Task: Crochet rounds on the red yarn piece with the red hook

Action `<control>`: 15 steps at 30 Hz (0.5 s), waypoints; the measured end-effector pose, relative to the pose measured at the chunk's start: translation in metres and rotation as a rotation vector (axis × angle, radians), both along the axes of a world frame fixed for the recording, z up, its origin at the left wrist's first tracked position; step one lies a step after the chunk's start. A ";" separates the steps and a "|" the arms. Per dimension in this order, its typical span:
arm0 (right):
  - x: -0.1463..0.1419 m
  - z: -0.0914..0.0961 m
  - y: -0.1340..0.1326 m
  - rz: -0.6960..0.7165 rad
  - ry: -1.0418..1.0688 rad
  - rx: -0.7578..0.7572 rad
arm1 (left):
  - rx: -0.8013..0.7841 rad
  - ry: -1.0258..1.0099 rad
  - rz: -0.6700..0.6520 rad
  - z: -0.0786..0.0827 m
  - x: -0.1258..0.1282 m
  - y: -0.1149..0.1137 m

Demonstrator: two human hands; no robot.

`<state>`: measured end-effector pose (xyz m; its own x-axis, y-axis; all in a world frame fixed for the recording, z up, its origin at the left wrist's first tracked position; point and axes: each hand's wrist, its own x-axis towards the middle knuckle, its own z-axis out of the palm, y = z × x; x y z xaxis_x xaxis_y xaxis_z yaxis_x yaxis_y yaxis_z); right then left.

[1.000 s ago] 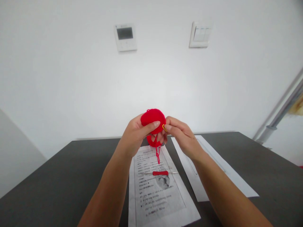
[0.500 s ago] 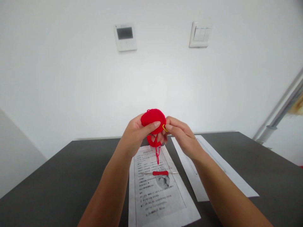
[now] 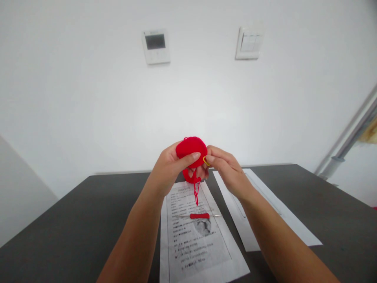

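A round red crocheted piece (image 3: 191, 147) is held up above the table, level with my hands. My left hand (image 3: 171, 167) is closed on it, thumb across its front. My right hand (image 3: 225, 167) pinches a small yellow ring marker (image 3: 205, 160) at the piece's right edge. A red yarn tail (image 3: 195, 192) dangles below the piece. On the printed sheet (image 3: 194, 236) beneath lies a crochet hook with a red grip (image 3: 199, 215).
A dark table (image 3: 73, 224) runs to a white wall. A second white sheet (image 3: 265, 208) lies to the right of the printed one. A wall panel (image 3: 156, 45) and a light switch (image 3: 249, 42) hang above. A metal pole (image 3: 350, 137) leans at the right.
The red piece and both hands have barely shifted; the hold is the same.
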<state>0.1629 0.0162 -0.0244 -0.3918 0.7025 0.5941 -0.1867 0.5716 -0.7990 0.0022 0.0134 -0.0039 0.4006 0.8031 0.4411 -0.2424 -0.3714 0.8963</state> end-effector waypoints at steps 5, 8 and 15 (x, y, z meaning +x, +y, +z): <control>0.000 0.000 -0.001 0.002 0.006 -0.002 | -0.009 0.005 -0.014 0.000 0.000 0.000; -0.001 0.001 -0.001 -0.008 0.001 -0.010 | -0.013 0.004 -0.012 0.000 0.000 0.000; 0.000 0.001 -0.001 -0.029 -0.017 -0.004 | -0.018 -0.006 -0.008 0.000 0.000 0.001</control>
<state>0.1625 0.0151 -0.0230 -0.3808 0.7163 0.5848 -0.1564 0.5734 -0.8042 0.0024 0.0147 -0.0044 0.4045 0.8073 0.4296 -0.2512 -0.3536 0.9010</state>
